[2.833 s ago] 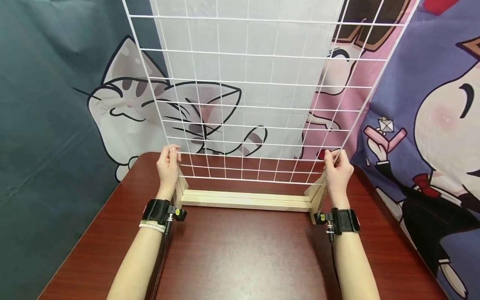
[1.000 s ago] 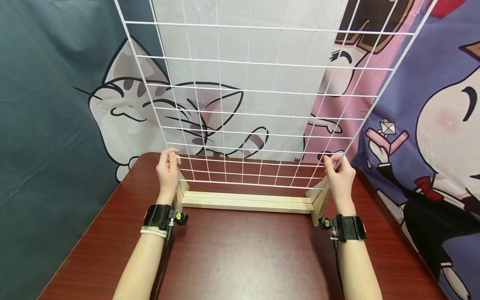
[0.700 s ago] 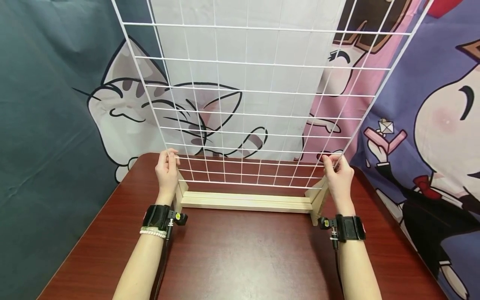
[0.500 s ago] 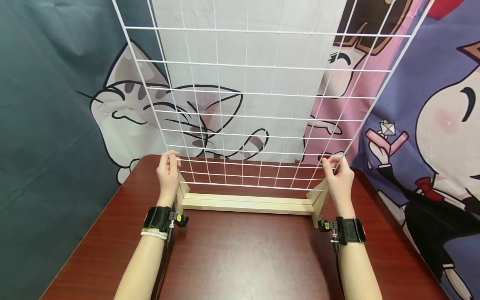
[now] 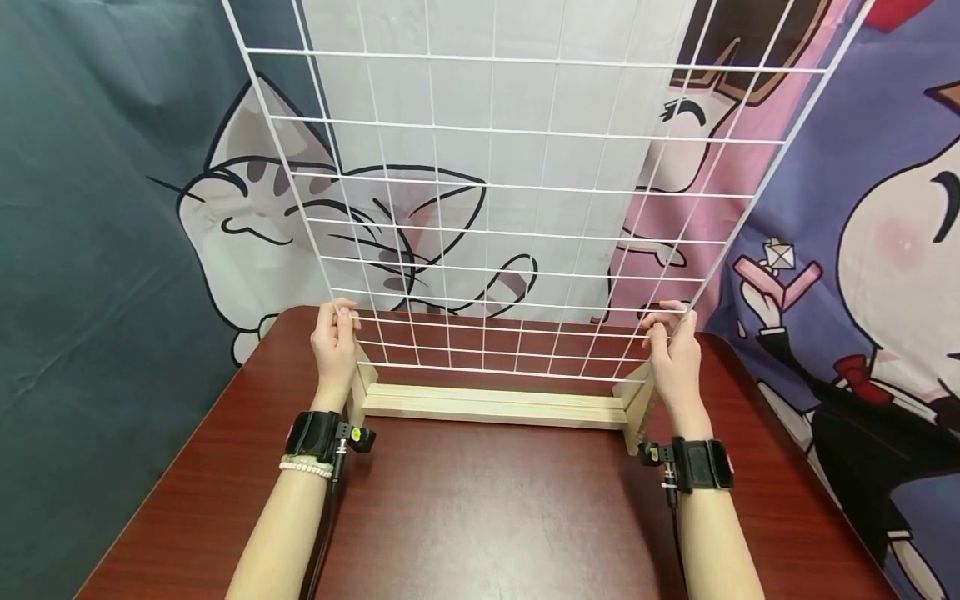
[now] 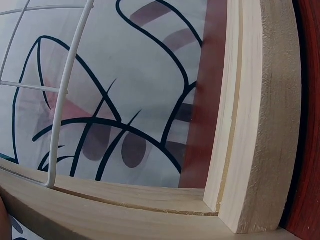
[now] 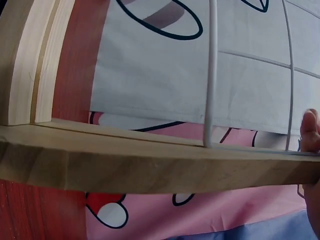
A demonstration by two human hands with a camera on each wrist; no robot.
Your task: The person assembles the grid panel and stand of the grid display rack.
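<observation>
On the dark red wooden bench (image 5: 480, 517) the two forearms reach forward, each with a black wrist strap (image 5: 311, 435). Beyond them stands the pale wooden slotted base (image 5: 495, 404), across the far part of the bench. The left hand (image 5: 335, 342) pinches the left edge wire of the tall white wire grid panel (image 5: 510, 183); the right hand (image 5: 672, 350) holds its right edge, fingers curled round the wire. The panel stands upright with its bottom wire in the slot of the base. Behind hangs a cartoon cloth backdrop (image 5: 247, 208).
</observation>
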